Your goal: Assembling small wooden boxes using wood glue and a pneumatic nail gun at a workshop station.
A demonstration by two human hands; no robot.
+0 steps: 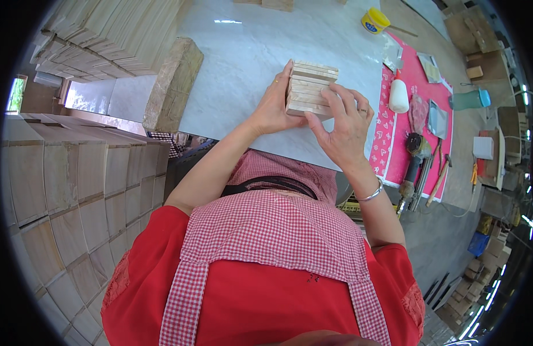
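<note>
A small stack of pale wooden boards (312, 95) stands on edge over the white marbled tabletop (237, 75), with narrow gaps between some boards. My left hand (272, 106) grips its left end, thumb and fingers along the side. At the right end, the curled fingers of my right hand (348, 124) press on the boards, and its thumb lies at the near corner. Whether the stack rests on the table or is slightly lifted, I cannot tell.
To the left stand a wooden block (174, 86) and tall piles of boards (105, 34). On the right, a pink mat (431, 95) carries a white glue bottle (398, 95), a power tool (416, 147) and a hammer (440, 179). A yellow tub (374, 21) sits at the far edge.
</note>
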